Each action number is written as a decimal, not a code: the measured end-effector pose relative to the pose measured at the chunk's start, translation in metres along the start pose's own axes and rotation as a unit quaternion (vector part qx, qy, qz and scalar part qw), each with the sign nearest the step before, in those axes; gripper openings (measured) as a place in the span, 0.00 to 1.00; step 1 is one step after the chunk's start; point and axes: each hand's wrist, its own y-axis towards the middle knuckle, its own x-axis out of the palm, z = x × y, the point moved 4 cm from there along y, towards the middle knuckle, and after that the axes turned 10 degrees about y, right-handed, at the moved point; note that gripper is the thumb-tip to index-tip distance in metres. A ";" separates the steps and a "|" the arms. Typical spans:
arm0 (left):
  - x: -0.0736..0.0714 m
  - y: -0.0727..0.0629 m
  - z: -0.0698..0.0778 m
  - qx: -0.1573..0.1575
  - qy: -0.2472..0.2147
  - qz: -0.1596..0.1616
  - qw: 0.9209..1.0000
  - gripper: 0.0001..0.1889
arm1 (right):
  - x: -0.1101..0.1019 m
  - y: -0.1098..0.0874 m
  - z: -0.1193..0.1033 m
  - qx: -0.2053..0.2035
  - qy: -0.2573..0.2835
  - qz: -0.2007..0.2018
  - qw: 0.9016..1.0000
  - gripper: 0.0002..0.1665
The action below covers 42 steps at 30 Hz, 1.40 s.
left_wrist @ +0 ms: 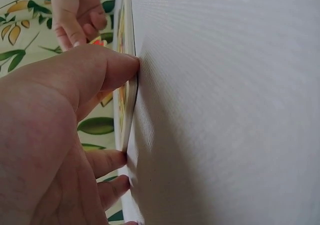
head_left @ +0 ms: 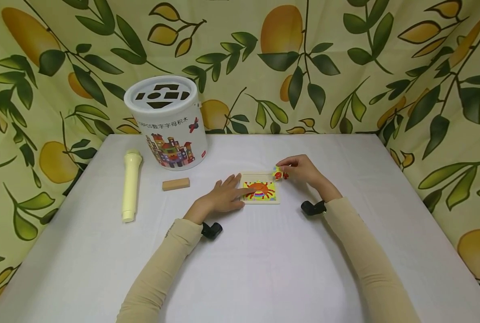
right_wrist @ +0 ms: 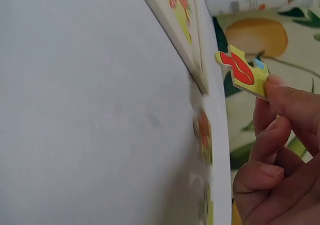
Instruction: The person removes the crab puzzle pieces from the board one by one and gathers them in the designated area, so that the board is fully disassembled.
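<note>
A wooden jigsaw puzzle board point(head_left: 260, 202) with an orange crab picture lies flat on the table. My left hand point(head_left: 223, 196) rests on its left side, fingers spread, one finger across the crab. In the left wrist view the thumb point(left_wrist: 120, 67) touches the board's edge. Between thumb and fingertip my right hand point(head_left: 302, 170) pinches a yellow puzzle piece point(right_wrist: 243, 74) with a red claw, held raised by the board's upper right corner. Two further puzzle pieces, one with orange point(right_wrist: 204, 135), lie on the table below the right hand, partly blurred.
A white lidded bucket point(head_left: 173, 121) with shape holes stands at the back left. Near it lie a wooden block point(head_left: 176, 184) and a pale yellow stick-like object point(head_left: 131, 186). A patterned curtain point(head_left: 240, 58) hangs behind the white-covered table point(head_left: 256, 269).
</note>
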 end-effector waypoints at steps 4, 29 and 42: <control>-0.001 -0.001 0.001 0.002 -0.003 0.004 1.000 0.27 | -0.026 -0.006 0.009 0.014 -0.008 0.024 1.000 0.17; 0.001 -0.004 -0.001 0.007 -0.016 0.017 1.000 0.26 | -0.078 -0.016 0.054 0.022 -0.139 0.100 0.985 0.16; 0.002 -0.003 -0.001 0.009 -0.038 0.020 0.999 0.24 | -0.064 -0.018 0.036 -0.018 -0.130 0.101 0.986 0.18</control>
